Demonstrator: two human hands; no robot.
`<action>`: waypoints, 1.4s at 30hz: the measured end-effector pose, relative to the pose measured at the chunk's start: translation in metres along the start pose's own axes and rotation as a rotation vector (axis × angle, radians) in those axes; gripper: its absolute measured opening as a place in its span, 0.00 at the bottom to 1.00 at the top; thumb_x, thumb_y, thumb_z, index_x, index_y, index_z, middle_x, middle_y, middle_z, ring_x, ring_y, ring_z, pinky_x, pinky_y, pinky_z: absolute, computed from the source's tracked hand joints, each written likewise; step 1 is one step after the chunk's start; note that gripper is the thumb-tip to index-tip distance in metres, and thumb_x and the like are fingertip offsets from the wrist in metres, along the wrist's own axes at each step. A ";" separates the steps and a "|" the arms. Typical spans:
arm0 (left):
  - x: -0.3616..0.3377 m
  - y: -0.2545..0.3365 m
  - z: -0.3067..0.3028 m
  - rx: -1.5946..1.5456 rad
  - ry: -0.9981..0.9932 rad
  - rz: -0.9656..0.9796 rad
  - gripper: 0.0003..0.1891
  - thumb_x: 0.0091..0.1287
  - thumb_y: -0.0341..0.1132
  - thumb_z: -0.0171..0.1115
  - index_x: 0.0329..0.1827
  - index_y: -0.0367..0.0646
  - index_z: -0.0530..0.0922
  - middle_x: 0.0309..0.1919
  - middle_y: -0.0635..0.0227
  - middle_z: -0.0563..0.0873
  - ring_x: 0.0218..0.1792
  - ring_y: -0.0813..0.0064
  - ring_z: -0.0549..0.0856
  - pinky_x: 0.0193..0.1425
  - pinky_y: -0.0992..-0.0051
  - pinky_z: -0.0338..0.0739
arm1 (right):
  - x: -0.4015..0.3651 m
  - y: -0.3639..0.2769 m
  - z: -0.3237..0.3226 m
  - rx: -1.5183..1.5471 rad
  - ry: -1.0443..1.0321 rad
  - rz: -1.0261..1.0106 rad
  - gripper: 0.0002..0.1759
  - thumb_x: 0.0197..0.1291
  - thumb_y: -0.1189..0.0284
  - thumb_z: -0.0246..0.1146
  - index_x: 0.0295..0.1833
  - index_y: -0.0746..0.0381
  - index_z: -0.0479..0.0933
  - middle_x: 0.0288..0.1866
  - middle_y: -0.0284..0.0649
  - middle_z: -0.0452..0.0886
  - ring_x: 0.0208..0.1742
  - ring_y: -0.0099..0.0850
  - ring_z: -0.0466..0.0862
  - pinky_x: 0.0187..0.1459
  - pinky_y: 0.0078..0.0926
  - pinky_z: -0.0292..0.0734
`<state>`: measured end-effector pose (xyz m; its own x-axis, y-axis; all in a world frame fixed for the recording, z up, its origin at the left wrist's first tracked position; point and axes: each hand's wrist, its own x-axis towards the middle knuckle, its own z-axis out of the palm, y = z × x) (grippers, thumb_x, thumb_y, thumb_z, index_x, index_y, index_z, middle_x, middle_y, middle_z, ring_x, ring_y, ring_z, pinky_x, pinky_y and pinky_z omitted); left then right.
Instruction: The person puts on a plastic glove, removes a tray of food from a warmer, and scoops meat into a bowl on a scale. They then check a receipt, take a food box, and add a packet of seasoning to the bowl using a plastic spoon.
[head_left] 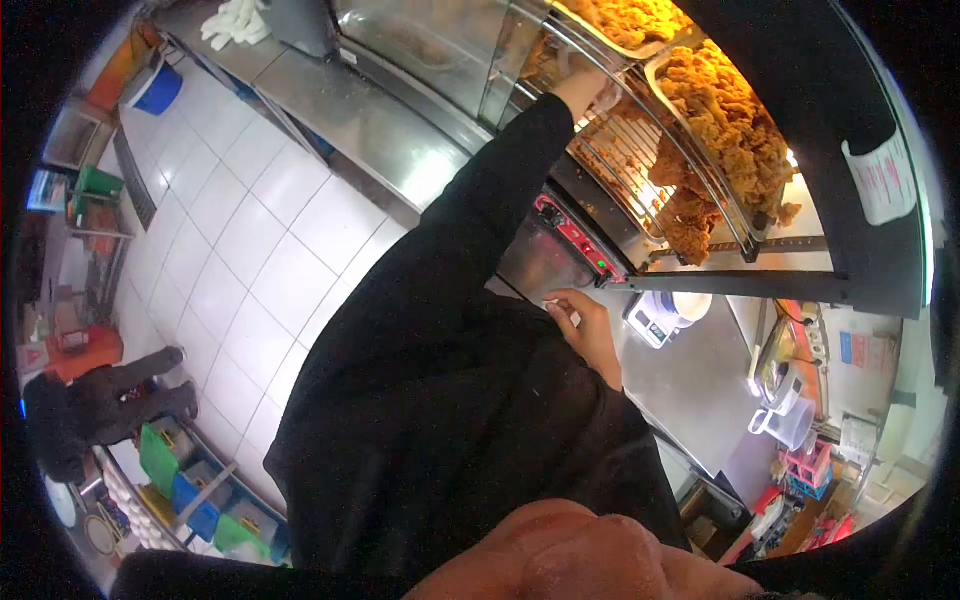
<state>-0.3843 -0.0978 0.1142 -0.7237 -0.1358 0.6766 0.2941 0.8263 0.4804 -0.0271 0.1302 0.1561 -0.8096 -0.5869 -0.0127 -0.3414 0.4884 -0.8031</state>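
Observation:
My left arm, in a black sleeve, stretches up to a lit warming cabinet, and my left hand (598, 88) is inside it by the wire rack (610, 150). Bars and glare partly hide its fingers. Beside it lie pieces of fried chicken (690, 215) on the rack and a heaped tray of fried chicken (720, 110). My right hand (590, 335) is held close to my body near the counter's edge, thumb and forefinger curled together at a small whitish bit I cannot make out. Just beyond it is the cabinet's red control panel (580, 240).
A digital scale (655, 318) with a white tub stands on the steel counter (690, 370) at right. Plastic containers (785, 420) are farther along. Behind the white tiled floor (270, 240), a person in dark clothes (90, 410) stands near green and blue bins (205, 490).

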 end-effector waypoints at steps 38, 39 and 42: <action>-0.019 0.004 0.011 -1.553 0.161 -0.648 0.05 0.65 0.33 0.52 0.36 0.45 0.75 0.28 0.66 0.79 0.30 0.70 0.78 0.33 0.65 0.72 | -0.014 0.011 0.005 0.073 -0.041 0.006 0.09 0.57 0.72 0.64 0.44 0.60 0.80 0.36 0.43 0.83 0.34 0.34 0.84 0.37 0.28 0.78; -0.018 -0.001 0.015 -1.566 0.157 -0.649 0.05 0.65 0.33 0.52 0.36 0.45 0.75 0.28 0.66 0.79 0.30 0.70 0.78 0.33 0.65 0.72 | -0.012 0.009 0.005 0.076 -0.045 0.008 0.09 0.57 0.72 0.64 0.44 0.60 0.80 0.36 0.43 0.83 0.34 0.34 0.84 0.37 0.28 0.78; -0.014 -0.027 0.045 -1.633 0.159 -0.644 0.04 0.65 0.33 0.52 0.36 0.45 0.75 0.28 0.66 0.78 0.30 0.71 0.78 0.33 0.65 0.72 | -0.009 0.004 0.003 0.054 -0.111 0.046 0.10 0.58 0.74 0.64 0.45 0.64 0.80 0.38 0.44 0.84 0.36 0.31 0.84 0.40 0.25 0.77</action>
<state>-0.4101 -0.0937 0.0672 -0.9329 -0.3192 0.1668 0.3512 -0.7037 0.6176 -0.0202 0.1354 0.1512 -0.7646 -0.6344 -0.1137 -0.2768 0.4825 -0.8310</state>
